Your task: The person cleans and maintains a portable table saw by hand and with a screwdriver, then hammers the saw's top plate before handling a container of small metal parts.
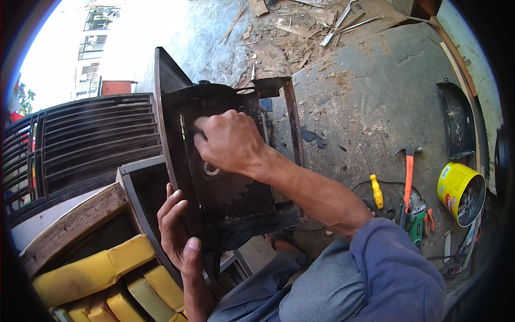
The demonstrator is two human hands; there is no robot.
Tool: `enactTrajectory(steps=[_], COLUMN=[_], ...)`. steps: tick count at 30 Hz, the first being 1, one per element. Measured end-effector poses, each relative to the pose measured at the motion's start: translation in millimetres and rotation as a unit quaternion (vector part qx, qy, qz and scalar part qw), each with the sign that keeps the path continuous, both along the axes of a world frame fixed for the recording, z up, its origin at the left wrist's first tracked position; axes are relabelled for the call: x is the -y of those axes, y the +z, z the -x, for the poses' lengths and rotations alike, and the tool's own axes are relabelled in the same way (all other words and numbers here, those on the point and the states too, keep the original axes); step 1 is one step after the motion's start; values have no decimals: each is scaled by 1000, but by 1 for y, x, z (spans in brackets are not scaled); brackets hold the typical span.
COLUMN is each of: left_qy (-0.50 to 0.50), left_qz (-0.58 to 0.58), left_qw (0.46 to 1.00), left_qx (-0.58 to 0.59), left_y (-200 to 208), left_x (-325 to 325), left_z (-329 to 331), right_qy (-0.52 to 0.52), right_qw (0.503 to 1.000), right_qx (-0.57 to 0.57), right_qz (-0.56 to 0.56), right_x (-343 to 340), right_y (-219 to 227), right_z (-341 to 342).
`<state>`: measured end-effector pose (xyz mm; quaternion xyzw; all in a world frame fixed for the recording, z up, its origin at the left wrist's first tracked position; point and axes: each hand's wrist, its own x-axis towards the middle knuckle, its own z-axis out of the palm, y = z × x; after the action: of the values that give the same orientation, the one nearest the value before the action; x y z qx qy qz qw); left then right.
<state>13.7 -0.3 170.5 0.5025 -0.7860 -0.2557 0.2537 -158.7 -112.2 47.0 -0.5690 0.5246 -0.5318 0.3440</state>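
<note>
A dark metal table saw stands tipped on its side in front of me, its open underside facing me. Inside it a toothed circular saw blade shows, with a round hub at its middle. Over the blade, above the hub, is my right hand. Its fingers are bent and the fingertips are smeared by motion; whether they pinch anything small is not visible. My left hand is at the lower left edge of the saw's top plate, fingers along the outer side and thumb on the near side.
Yellow padded pieces and a wooden frame lie at lower left, below a slatted dark rack. On the right floor are a yellow screwdriver, an orange-handled hammer, a green power tool and a yellow can. Wood scraps litter the far floor.
</note>
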Motion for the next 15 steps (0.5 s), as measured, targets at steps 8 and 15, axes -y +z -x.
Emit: enactTrajectory(steps=[8,15], left_qy=[7,11], left_qz=[-3,-9], left_qw=[991,991], left_qx=[-131,-133], left_y=[-15,-13], left_x=[3,0], left_z=[-1,-1], right_qy=[75,215], right_qw=[997,976], right_qx=[-14,11], right_qz=[9,31], right_x=[-80,-125], right_y=[-5,-8], right_z=[-26,-20])
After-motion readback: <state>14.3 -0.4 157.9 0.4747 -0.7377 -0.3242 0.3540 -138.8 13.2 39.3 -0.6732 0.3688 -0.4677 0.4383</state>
